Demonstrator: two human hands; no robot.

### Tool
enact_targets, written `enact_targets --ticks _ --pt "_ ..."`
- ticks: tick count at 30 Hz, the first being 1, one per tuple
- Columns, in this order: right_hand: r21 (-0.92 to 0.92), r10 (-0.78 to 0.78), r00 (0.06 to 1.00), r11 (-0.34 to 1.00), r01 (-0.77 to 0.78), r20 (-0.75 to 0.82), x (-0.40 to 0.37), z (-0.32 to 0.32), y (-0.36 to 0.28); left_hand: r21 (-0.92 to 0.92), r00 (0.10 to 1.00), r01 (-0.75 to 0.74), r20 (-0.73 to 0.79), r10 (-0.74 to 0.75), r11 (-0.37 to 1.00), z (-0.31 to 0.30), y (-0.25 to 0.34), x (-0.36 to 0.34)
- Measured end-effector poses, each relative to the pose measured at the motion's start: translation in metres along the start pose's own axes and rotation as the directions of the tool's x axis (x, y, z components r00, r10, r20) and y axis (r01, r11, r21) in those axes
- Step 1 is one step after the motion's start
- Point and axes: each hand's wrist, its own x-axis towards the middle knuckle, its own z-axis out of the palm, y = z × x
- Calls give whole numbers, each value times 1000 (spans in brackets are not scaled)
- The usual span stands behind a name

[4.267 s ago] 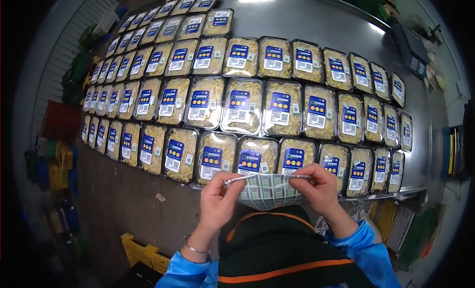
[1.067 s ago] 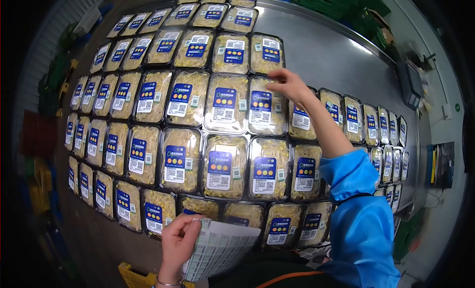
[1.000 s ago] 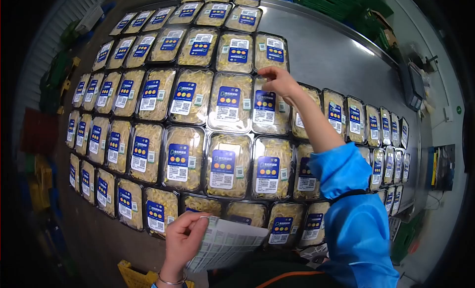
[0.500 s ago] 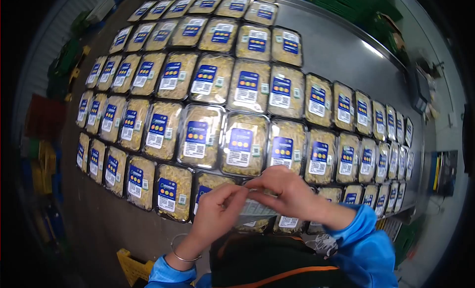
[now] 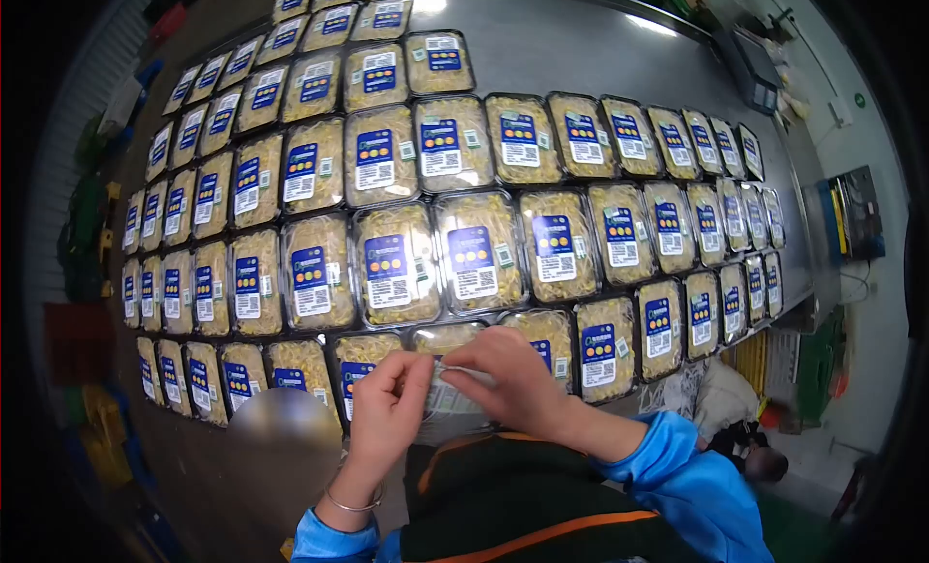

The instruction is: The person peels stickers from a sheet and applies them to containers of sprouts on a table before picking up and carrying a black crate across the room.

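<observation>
My left hand [image 5: 387, 408] is closed in a pinch at the left edge of a sheet of small pale green labels [image 5: 447, 400]. Close beside it, my right hand [image 5: 518, 384] pinches the same sheet from above, and its fingers cover part of it. Both hands are over the front row of clear-lidded black trays of bean sprouts [image 5: 474, 258], in front of my dark apron. Each tray carries a blue and white label, and many also have a small pale green sticker. The tray [image 5: 445, 336] just behind my fingers is partly hidden.
Trays stand in several close rows across the metal table [image 5: 561, 55]. A dark bin [image 5: 747, 69] sits at the table's back right. To the lower right, a person [image 5: 764, 461] is partly visible behind my sleeve. Green crates [image 5: 823, 355] stand beyond the table's right end.
The camera view has turned, so the trays appear shifted left and up. My hands are slightly further left in view, still pinching the label sheet. A person has come into view at the lower right.
</observation>
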Motion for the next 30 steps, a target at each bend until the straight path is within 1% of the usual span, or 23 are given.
enact_targets --ticks 2,3,4,5,6,7,8,9,11,12,14,15,16,17,18,20,21,22,23,24,25,27,30 --pt "-171 -374 885 926 337 -279 -9 11 10 -28 1000 26 9 -26 999 3 -8 -1" --pt "-181 -363 887 929 322 -286 -15 9 12 -51 999 48 3 -48 998 5 -12 -1" --pt "-74 -306 880 951 300 -364 -21 5 13 -17 999 44 -4 -44 999 7 -15 0" --pt "33 -240 867 959 282 -438 -27 0 15 -121 999 11 -38 -16 993 12 -22 -1" --pt "132 -31 872 985 109 -489 -41 -19 30 -187 999 -6 -39 -1 982 11 -18 -3" --pt "604 490 698 790 -103 -522 -51 -34 37 -255 999 -21 -45 10 967 9 -14 -5" --pt "641 565 549 765 -68 -616 -63 -61 71 -191 994 -91 -82 77 977 6 -17 -7" --pt "796 752 365 604 -49 -548 -78 -84 102 -106 990 -137 -49 132 985 2 -21 -8" --pt "815 818 316 550 -182 -481 -120 -114 163 -169 994 7 110 12 986 -7 -15 -11" --pt "816 817 309 551 -175 -486 -124 -115 183 -167 993 1 118 19 986 -6 -12 -10" --pt "783 868 266 494 -378 -419 -128 -118 207 -320 949 170 309 -67 932 -3 -4 -9" --pt "708 853 284 521 -477 -437 -129 -119 211 -312 947 167 315 -64 935 -2 1 -10" --pt "434 724 318 643 -631 -612 -130 -120 218 -328 927 190 369 -60 925 0 7 -11" --pt "114 557 390 666 -737 -733 -126 -121 214 -342 905 215 421 -55 915 2 11 -12" --pt "124 560 382 665 -736 -735 -127 -121 208 -350 930 167 367 -29 922 6 11 -14" --pt "247 549 506 802 -544 -666 -121 -124 179 -351 949 137 315 -21 926 12 10 -13" --pt "438 562 650 821 -365 -511 -111 -119 141 -351 966 113 258 -20 930 14 10 -14" --pt "632 504 785 751 -193 -360 -100 -107 98 -353 975 94 222 -14 931 20 18 -14" --pt "682 419 885 710 -178 -205 -91 -92 67 -340 976 89 216 -15 936 24 19 -13" --pt "370 164 967 925 -83 -195 -82 -84 38 -319 984 37 178 22 947 27 15 -12" --pt "446 96 983 895 -16 -157 -76 -75 30 -296 989 -16 135 58 955 27 12 -11" --pt "698 224 973 706 -120 -59 -72 -66 26 -245 993 -70 73 90 967 27 8 -12" --pt "816 284 958 563 -131 -42 -72 -67 21 -188 991 -128 5 131 974 18 4 -12"
